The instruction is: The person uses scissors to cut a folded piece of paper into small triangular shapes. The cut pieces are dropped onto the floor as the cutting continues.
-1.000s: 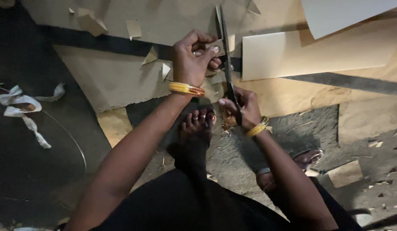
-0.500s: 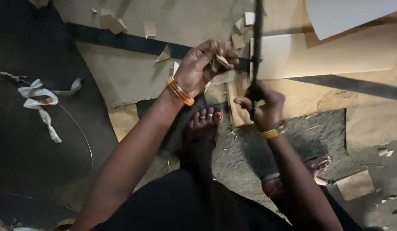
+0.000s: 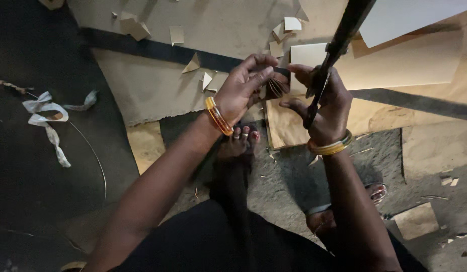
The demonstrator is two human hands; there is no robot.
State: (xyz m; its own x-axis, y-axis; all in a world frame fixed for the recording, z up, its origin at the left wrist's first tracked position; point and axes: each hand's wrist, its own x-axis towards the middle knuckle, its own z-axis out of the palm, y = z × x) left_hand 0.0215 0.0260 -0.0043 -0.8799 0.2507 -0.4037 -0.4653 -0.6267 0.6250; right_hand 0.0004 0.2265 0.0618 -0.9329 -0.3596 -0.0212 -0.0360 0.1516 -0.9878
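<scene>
My left hand (image 3: pixel 242 89), with an orange bangle at the wrist, pinches a small brown cardboard piece (image 3: pixel 278 86) that has several thin slits cut into its edge. My right hand (image 3: pixel 328 110), wearing yellow bangles, grips the handles of long dark scissors (image 3: pixel 339 43). Their blades slant up to the right, out of the top of the view. The two hands almost touch, just above a tan paper sheet (image 3: pixel 286 128) on the floor. My bare foot (image 3: pixel 240 143) rests below the left hand.
Large cardboard sheets (image 3: pixel 409 63) and a white sheet (image 3: pixel 414 12) lie at the top right. Small offcuts (image 3: pixel 134 26) are scattered over a grey mat (image 3: pixel 143 88). A white cloth strip (image 3: pixel 42 118) lies at the left. My other foot (image 3: pixel 377 194) shows at the lower right.
The scissors have swung from leaning up-left to leaning up-right. Both hands have come closer together, with the cardboard piece still in the left.
</scene>
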